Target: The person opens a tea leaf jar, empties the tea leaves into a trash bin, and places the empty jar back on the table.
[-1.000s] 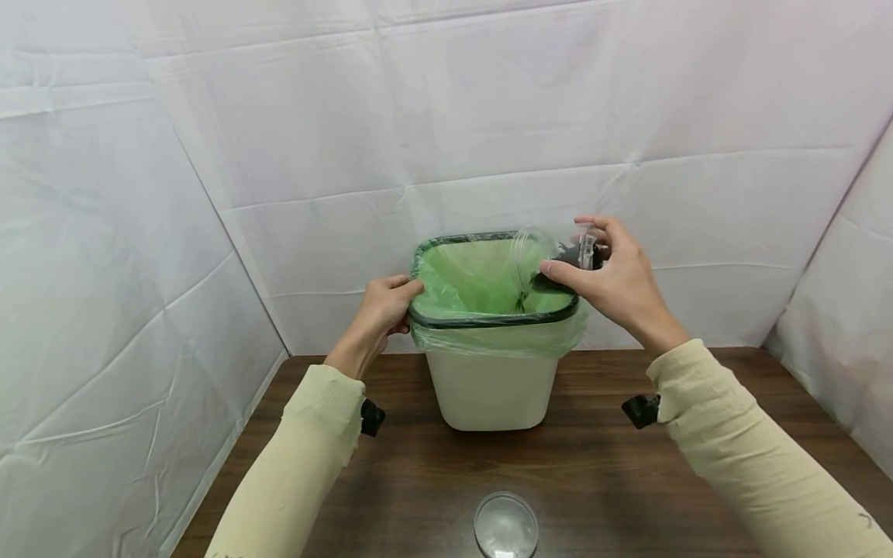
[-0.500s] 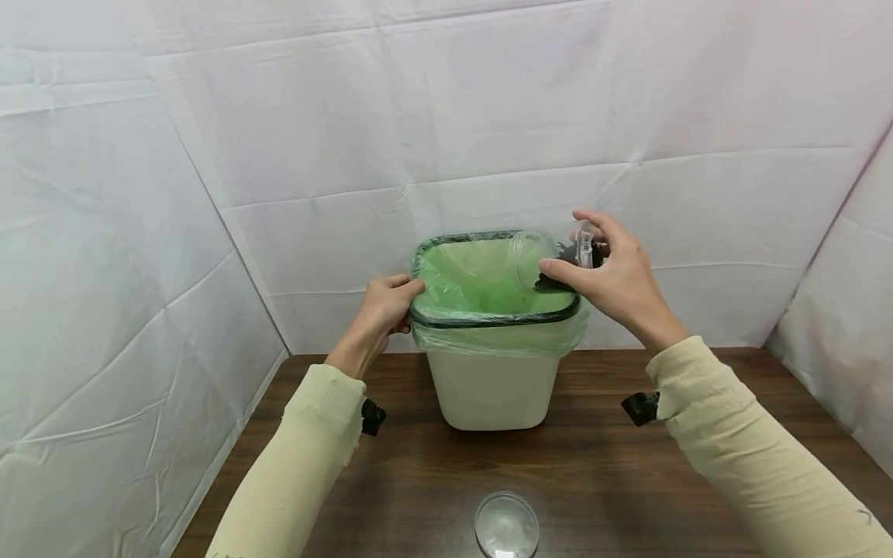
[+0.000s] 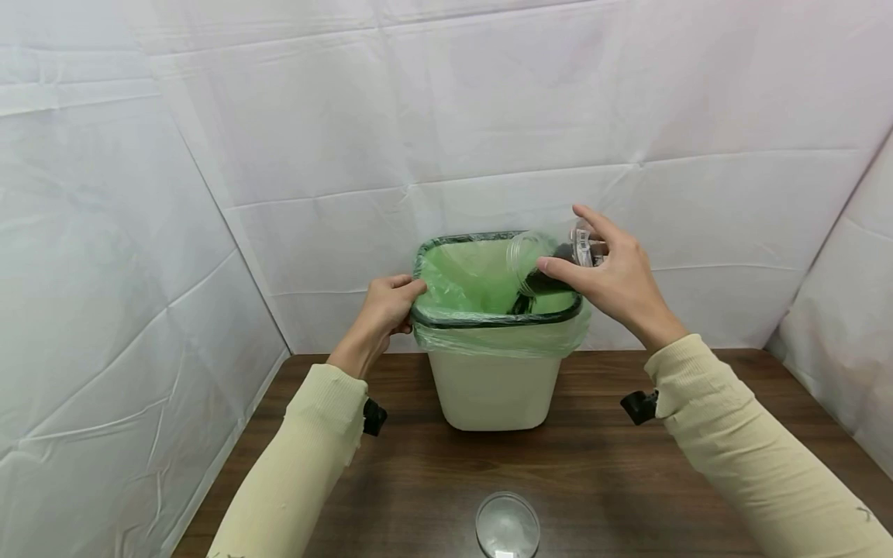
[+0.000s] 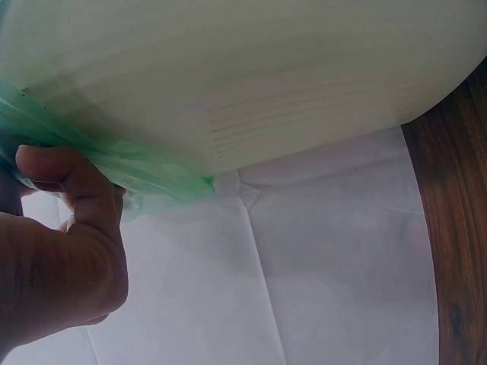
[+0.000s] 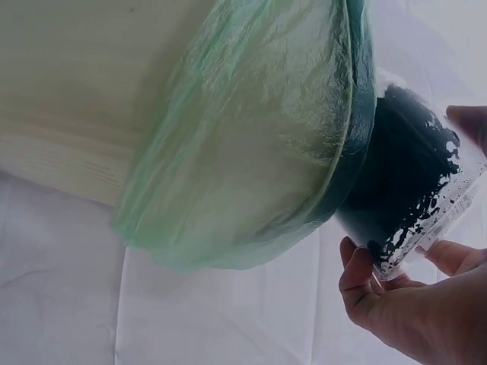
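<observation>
A cream trash bin [image 3: 495, 391] stands upright, lined with a green translucent bag [image 3: 453, 283] folded over its dark rim [image 3: 498, 320]. My left hand [image 3: 382, 310] grips the rim and bag at the left side, thumb on top. On the right, my right hand [image 3: 621, 283] holds a clear plastic jar [image 3: 525, 260] tipped on its side, mouth over the bin's opening. Dark, loose contents [image 5: 403, 160] lie along the jar's lower wall, and a clump [image 3: 521, 304] hangs below its mouth inside the bin. What the dark stuff is, I cannot tell.
A round clear lid [image 3: 508, 525] lies on the dark wooden table [image 3: 432, 488] in front of the bin. White cloth [image 3: 335, 155] hangs behind and on both sides. Black wrist devices [image 3: 640, 407] sit under the sleeves.
The jar's base has risen a little and it tilts further down. Its dark contents have slid toward the mouth, and some now spill into the bin. My left hand keeps its place.
</observation>
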`<state>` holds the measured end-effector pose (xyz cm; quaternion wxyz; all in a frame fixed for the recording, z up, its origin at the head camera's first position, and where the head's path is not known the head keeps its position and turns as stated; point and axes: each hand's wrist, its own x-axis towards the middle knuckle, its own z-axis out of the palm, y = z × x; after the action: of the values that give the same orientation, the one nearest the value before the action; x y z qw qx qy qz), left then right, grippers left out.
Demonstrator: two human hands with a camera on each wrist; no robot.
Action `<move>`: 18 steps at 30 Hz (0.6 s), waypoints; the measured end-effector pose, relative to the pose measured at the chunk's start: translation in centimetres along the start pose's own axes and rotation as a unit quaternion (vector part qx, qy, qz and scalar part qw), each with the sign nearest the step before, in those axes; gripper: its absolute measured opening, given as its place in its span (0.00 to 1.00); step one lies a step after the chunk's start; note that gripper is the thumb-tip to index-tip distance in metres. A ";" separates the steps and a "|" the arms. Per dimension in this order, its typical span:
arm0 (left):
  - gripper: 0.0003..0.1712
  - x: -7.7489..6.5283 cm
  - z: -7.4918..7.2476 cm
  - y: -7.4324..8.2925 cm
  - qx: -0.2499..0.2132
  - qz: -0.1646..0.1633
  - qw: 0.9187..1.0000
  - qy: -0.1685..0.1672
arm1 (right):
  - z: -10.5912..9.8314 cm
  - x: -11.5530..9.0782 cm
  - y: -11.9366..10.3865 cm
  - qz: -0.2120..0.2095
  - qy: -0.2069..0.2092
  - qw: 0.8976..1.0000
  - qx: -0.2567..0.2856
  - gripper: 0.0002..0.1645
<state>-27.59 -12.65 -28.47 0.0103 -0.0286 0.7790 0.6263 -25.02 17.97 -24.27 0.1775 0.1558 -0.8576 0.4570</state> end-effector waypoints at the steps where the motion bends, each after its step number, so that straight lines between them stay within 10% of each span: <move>1: 0.28 0.0 0.0 0.0 0.000 0.000 1.000 0.000 | 0.0 0.0 0.0 0.000 -0.001 1.000 0.001 0.54; 18: 0.31 0.1 0.0 -0.1 -0.003 0.000 1.000 -0.004 | 0.1 0.3 -0.1 0.004 -0.001 1.000 0.000 0.54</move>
<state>-27.63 -12.66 -28.54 0.0136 -0.0259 0.7769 0.6290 -25.27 17.78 -24.16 0.1746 0.1529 -0.8582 0.4578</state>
